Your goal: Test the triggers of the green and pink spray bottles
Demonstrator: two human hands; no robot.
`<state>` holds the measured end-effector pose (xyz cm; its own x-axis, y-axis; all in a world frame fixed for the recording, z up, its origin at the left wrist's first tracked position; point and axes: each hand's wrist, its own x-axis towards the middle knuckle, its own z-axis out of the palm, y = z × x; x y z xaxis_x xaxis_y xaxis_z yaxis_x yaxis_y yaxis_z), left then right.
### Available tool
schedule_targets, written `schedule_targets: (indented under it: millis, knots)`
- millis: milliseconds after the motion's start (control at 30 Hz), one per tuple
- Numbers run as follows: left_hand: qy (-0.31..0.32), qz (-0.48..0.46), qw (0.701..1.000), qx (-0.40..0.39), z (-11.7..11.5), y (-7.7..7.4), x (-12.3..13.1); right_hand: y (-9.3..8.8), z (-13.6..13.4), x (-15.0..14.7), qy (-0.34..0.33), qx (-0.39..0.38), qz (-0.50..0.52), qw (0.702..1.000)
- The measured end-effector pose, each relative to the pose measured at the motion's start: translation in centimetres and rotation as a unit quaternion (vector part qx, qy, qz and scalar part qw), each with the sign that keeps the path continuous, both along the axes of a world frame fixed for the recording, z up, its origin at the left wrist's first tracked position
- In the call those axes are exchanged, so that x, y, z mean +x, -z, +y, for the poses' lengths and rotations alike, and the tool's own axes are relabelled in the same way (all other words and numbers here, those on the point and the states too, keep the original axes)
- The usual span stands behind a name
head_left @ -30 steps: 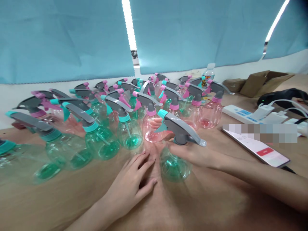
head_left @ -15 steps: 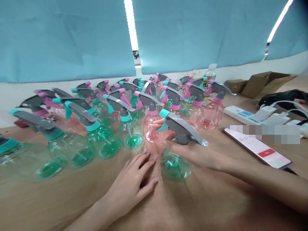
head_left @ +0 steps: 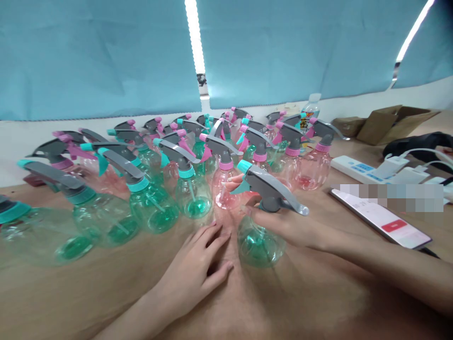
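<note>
A clear green spray bottle [head_left: 261, 243] with a grey and turquoise trigger head stands upright at the front of the group. My right hand [head_left: 279, 222] reaches in from the right and is closed around its neck, below the head; some fingers are hidden behind the bottle. To the left of it, my left hand [head_left: 203, 262] lies on the wooden table [head_left: 247, 311], fingers stretched out and holding nothing. Beyond my hands stand a pink spray bottle [head_left: 226, 191] and another green spray bottle [head_left: 194, 200].
Several more green and pink spray bottles fill the back and left, among them a green bottle [head_left: 154, 210]. On the right lie a phone [head_left: 382, 217] and a white power strip [head_left: 357, 167] with chargers. Behind them are a cardboard box [head_left: 385, 125] and a labelled drink bottle [head_left: 311, 111].
The whole view has shifted very slightly. Both hands and the held spray bottle keep their places on the table.
</note>
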<state>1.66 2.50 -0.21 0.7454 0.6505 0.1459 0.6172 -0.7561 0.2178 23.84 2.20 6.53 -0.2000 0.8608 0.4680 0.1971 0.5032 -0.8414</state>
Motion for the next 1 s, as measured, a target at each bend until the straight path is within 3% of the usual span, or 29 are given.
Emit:
schedule_targets:
  millis: [633,1000]
  knots:
    - [-0.003,-0.002,1.000,-0.005,-0.07,-0.12,0.02,0.02,0.14,-0.07,-0.016,0.006,0.000,1.000]
    - [-0.004,-0.003,1.000,-0.003,-0.10,-0.14,-0.02,-0.34,-0.05,0.01,-0.007,-0.031,-0.056,0.998]
